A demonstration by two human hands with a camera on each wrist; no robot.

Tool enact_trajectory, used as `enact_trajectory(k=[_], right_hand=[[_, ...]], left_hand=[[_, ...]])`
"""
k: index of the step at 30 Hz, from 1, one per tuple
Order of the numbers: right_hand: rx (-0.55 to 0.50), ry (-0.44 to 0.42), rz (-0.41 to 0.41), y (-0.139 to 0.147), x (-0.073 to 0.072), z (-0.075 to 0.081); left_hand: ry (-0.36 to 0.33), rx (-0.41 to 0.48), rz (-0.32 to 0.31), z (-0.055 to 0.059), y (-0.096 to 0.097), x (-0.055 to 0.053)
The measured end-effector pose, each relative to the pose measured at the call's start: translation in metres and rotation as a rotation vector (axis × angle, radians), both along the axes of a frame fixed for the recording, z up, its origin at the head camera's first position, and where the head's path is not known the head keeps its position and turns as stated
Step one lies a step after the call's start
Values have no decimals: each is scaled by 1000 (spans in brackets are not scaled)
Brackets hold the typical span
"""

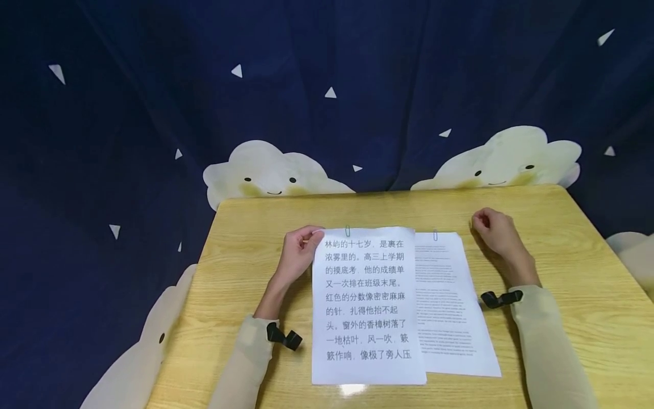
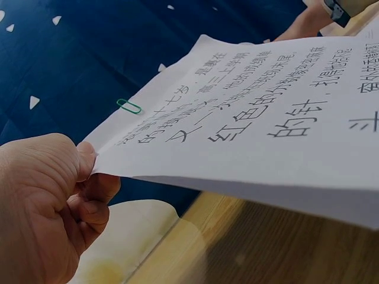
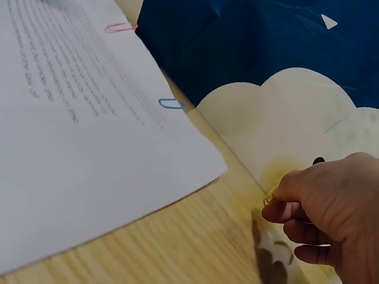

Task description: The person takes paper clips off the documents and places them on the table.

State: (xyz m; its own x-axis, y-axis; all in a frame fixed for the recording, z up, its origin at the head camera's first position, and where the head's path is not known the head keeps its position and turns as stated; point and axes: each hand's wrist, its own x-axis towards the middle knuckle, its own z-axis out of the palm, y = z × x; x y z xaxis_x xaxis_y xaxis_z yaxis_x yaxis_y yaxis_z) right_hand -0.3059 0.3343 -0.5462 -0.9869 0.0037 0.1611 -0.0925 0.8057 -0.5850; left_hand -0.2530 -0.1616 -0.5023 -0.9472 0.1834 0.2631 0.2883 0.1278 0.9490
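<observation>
My left hand (image 1: 298,251) pinches the upper left corner of a white sheet with large Chinese print (image 1: 368,373). A green paper clip (image 2: 129,106) sits on that sheet's top edge. In the left wrist view the sheet's near side is raised over the table, with a shadow below. Partly covered by it, a second sheet with small print (image 1: 460,368) lies to the right. On this one's top edge are a blue paper clip (image 3: 172,103) and a pink paper clip (image 3: 120,27). Beyond its upper right corner, my right hand (image 1: 497,232) pinches a small yellow paper clip (image 3: 270,196).
Both sheets are over a light wooden table (image 1: 245,221). A dark blue curtain (image 1: 327,136) with white triangles and smiling clouds hangs against the far edge. Black straps with small devices are on both wrists, over beige sleeves (image 1: 552,346).
</observation>
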Motion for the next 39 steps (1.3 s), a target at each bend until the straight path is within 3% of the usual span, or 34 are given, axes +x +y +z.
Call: enact_trajectory(k=[5,18,28,39], right_hand=[[28,-39,-8,3,0,-7],[5,-33,-33,5,1,-15],[-9,-18,-59,2,-3,-12],[-11,-19,-78,-3,-3,-13]], left_hand=[[-17,0,-3,-2,0,1],[5,-19,0,-3,1,1],[24,-8,-6,-2,1,-3],[-18,-5,-13,-2,2,-3]])
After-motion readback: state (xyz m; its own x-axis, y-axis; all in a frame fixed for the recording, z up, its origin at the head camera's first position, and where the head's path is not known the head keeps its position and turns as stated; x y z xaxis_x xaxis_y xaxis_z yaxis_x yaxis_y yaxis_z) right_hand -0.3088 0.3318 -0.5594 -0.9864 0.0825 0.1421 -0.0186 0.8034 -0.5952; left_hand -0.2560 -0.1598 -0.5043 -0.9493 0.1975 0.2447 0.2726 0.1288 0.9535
